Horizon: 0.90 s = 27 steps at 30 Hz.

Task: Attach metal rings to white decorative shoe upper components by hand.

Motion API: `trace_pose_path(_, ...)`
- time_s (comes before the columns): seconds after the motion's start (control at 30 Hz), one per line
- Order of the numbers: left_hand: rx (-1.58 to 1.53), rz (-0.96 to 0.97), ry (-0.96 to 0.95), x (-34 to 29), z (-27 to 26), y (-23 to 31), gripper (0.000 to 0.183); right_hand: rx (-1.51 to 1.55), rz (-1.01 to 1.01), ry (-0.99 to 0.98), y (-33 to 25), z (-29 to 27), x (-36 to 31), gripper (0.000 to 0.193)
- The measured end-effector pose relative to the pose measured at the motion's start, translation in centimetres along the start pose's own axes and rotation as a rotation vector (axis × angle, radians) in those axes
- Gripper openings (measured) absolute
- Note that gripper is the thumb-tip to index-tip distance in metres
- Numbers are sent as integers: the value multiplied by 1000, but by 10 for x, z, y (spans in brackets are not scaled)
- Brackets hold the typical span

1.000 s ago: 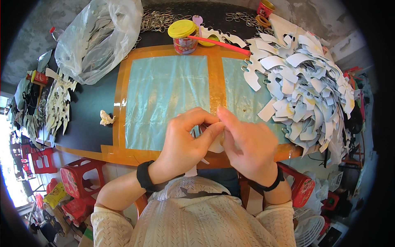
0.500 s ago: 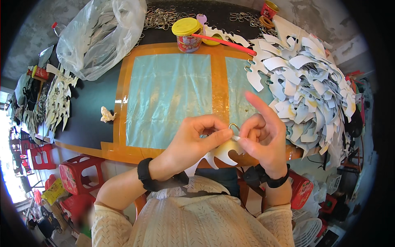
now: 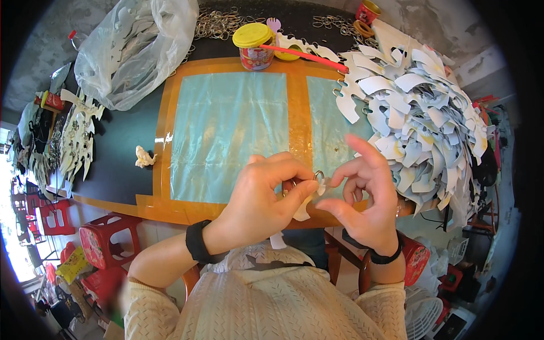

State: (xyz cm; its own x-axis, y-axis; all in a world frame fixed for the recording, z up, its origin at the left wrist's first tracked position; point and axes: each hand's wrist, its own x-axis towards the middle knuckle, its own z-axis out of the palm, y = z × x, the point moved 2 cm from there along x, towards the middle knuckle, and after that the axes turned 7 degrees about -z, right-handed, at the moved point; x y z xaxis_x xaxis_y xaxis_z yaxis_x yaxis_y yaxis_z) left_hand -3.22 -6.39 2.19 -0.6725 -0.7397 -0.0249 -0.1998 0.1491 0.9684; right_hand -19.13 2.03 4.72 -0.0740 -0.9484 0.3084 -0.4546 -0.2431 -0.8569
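My left hand (image 3: 262, 198) and my right hand (image 3: 365, 195) meet over the table's near edge. Between their fingertips is a white cut-out paper shape (image 3: 303, 209) with a small metal ring (image 3: 319, 175) at its top. The left thumb and forefinger pinch the shape and the ring. My right thumb and bent fingers touch the ring from the right, with the forefinger raised. Each wrist wears a black band. Below the hands lies the blue plastic sheet (image 3: 232, 130) taped down with orange-brown tape (image 3: 297, 122).
A big heap of white cut-out shapes (image 3: 419, 113) fills the right of the table. A clear plastic bag (image 3: 133, 51) lies far left, loose metal rings (image 3: 218, 22) at the back, a yellow-lidded jar (image 3: 255, 45) with a pink stick (image 3: 303, 56). Red stools (image 3: 105, 243) stand below.
The hands have drawn apart from a closed clasp. The white shape and its ring now show between them, and my right forefinger has lifted.
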Motion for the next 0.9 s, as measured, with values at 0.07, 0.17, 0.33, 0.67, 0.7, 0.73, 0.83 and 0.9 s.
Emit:
trace_pose_path(0.07,90,70,36,-1,0,3,4,-60,10,-2,-4,6,1,68)
trace_pose_path(0.17,139,112,70,-2,0,4,5,-152,16,3,-9,7,0,67)
trace_pose_path(0.33,84,122,89,-4,2,3,5,-145,8,67,-8,7,0,66)
trace_pose_path(0.67,-83,-36,-2,-3,1,6,5,420,353,157,0,0,3,64)
trace_pose_path(0.7,-83,-36,-1,-2,2,5,5,300,324,160,-3,2,3,64)
trace_pose_path(0.73,-24,-14,14,-1,2,4,5,300,324,159,-4,8,1,64)
trace_pose_path(0.83,-124,-38,15,-1,4,0,6,-58,-23,235,-15,19,-4,62)
trace_pose_path(0.9,-286,-82,-1,-1,3,-1,7,-86,-74,254,-11,22,-8,62)
